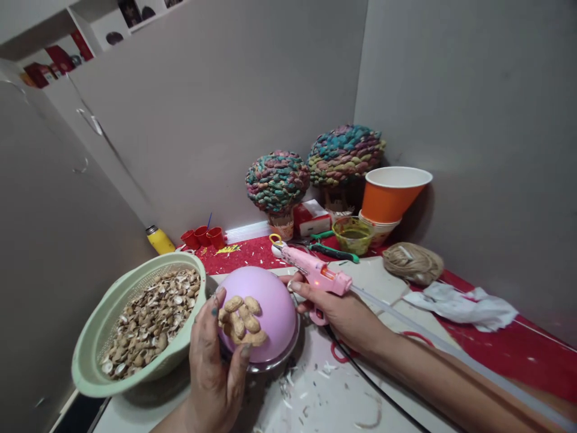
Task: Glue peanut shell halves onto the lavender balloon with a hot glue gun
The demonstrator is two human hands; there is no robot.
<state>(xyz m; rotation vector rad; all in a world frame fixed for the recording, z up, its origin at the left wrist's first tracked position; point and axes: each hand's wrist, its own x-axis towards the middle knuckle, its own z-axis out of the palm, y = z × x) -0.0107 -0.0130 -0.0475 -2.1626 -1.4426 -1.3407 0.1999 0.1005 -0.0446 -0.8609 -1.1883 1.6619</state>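
A pink ball point(270, 300) sits in a metal bowl point(279, 359) in front of me, with several peanut shells point(241, 321) stuck to its near side. My left hand point(215, 367) presses against the ball's left side, fingers curved around the shells. My right hand point(336, 310) grips a pink hot glue gun point(313, 272), nozzle pointing left just above the ball's top. A clear glue stick point(406, 319) juts from the gun's back toward the right.
A green colander point(97, 337) full of peanut shells stands at the left. Behind are two shell-covered balls on stands point(277, 180) point(345, 153), an orange paper cup point(392, 192), a twine ball point(412, 261), white cloth point(464, 304), scissors point(333, 251), small red cups point(205, 236), a yellow bottle point(158, 239).
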